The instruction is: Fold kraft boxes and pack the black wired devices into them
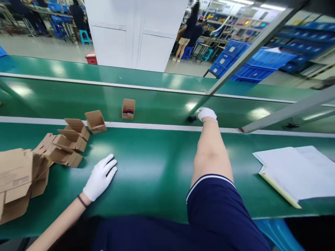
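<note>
My left hand (pixel 100 178), in a white glove, lies flat on the green table with its fingers stretched out and holds nothing. To its left are several small open cardboard boxes (pixel 68 157). My right arm reaches forward across the white strip. The gloved right hand (pixel 206 113) is closed at a small black bundle (pixel 192 118) on the green belt (pixel 162 111). A thin wire end pokes out on the hand's right side; the fingertips are mostly hidden. On the belt further left, one open cardboard box (pixel 128 109) has something dark and red inside.
Flattened cardboard (pixel 15 174) is heaped at the left table edge. White papers (pixel 300 170) lie at the right. A grey metal post (pixel 285 111) slants over the belt, with another small dark item (pixel 291 125) near it. Blue crates (pixel 251 66) and people stand beyond.
</note>
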The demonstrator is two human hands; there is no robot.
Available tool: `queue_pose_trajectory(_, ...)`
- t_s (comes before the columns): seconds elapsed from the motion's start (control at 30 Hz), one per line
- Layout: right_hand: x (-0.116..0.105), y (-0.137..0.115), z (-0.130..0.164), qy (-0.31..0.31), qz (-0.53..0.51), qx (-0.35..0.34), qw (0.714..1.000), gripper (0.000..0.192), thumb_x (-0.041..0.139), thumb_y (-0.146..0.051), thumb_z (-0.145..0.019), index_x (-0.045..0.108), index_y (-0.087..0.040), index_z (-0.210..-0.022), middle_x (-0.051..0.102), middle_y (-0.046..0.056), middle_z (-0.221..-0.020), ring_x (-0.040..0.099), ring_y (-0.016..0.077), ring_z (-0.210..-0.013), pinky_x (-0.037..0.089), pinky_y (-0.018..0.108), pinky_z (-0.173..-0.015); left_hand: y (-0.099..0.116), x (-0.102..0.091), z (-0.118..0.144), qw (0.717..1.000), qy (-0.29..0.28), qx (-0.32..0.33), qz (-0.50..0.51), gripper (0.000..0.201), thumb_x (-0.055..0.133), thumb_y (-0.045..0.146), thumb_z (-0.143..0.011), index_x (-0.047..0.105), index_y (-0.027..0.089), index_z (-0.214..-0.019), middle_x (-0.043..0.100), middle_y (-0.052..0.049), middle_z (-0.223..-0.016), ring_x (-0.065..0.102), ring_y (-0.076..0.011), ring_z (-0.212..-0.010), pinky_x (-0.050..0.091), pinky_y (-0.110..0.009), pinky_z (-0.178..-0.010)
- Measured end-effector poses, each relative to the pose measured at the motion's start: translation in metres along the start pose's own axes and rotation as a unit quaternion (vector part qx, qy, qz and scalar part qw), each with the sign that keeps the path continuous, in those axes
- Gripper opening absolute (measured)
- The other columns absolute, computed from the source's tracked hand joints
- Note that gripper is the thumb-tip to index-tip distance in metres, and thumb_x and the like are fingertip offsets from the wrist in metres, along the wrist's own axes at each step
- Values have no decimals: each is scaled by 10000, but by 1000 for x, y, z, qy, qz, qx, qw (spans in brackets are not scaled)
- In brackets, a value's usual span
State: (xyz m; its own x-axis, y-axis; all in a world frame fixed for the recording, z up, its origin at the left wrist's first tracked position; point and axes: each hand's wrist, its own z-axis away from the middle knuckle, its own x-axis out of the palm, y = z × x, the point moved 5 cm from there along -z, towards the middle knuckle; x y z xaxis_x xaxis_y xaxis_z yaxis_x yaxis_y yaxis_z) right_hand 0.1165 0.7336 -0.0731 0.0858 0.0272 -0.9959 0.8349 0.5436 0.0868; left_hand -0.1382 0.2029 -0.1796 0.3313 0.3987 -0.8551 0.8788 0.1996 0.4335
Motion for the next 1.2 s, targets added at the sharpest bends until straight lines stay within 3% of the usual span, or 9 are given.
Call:
queue_pose_trajectory(0.13,41,33,14,13,5,107,994,313,586,-156,-907,659,-75,-1200,579,299,-1260,609,255,-1008,473,402,-834,3,1,-1,1000,23,-11,-7,283,514,408,-959,727,293,-1106,661,-75,-1337,661,-306,-1161,551,-524,-1007)
queue_pose_trajectory(0.23,58,23,5,11,-18,96,995,294,642,-275,-922,638,-190,-1202,570,141,-1325,582,229,-1105,497,428,-938,7,2,-4,999,19,-35,3,297,518,423,-955,733,277,-1097,659,-80,-1344,656,-312,-1174,542,-536,-1019)
queue_pose_trajectory(0.33,58,-4,-5,-9,-68,46,997,242,633,-319,-926,671,-142,-1086,673,138,-1081,626,202,-937,491,393,-894,15,3,-12,996,-2,-74,57,335,516,435,-957,714,253,-1156,660,-84,-1343,633,-295,-1227,504,-527,-1085)
queue_pose_trajectory(0.5,34,-118,42,-7,-226,-73,971,440,472,-376,-978,524,-105,-1322,687,116,-893,603,161,-677,460,286,-673,52,10,-49,955,-28,-137,263,481,509,413,-958,555,201,-1387,613,-109,-1407,612,-242,-1274,454,-458,-1155)
queue_pose_trajectory(0.67,21,-275,174,-177,-573,-227,767,542,406,-513,-961,478,-167,-1372,559,-18,-698,456,117,-516,370,227,-481,79,9,-85,875,41,-175,450,639,472,352,-976,269,157,-1549,468,-146,-1538,494,-214,-1399,414,-387,-1186)
queue_pose_trajectory(0.8,26,-341,228,-206,-645,-218,702,685,421,-547,-954,315,-156,-1506,502,-47,-656,391,107,-468,332,231,-446,62,-4,-73,837,130,-226,481,545,470,261,-968,348,152,-1488,507,-147,-1502,511,-222,-1378,433,-384,-1166)
queue_pose_trajectory(1.03,20,-367,250,-224,-563,-262,751,740,371,-498,-1000,115,-163,-1608,649,4,-763,512,130,-530,434,257,-524,31,-20,-44,792,99,-240,553,544,519,318,-960,361,168,-1459,583,-175,-1388,684,-220,-1056,577,-412,-936)
queue_pose_trajectory(1.1,5,-360,252,-200,-463,-308,807,675,475,-446,-976,285,-202,-1576,701,24,-844,589,148,-648,483,275,-637,23,-29,-41,778,108,-224,576,481,497,284,-956,399,147,-1406,588,-181,-1375,664,-209,-1113,544,-403,-993)
queue_pose_trajectory(1.2,-26,-344,248,-76,-268,-356,892,326,591,-381,-934,709,-259,-1212,731,51,-967,646,189,-863,473,292,-787,12,-42,-36,785,74,-196,584,453,500,267,-927,437,118,-1350,619,-184,-1317,670,-213,-1092,524,-427,-1013)
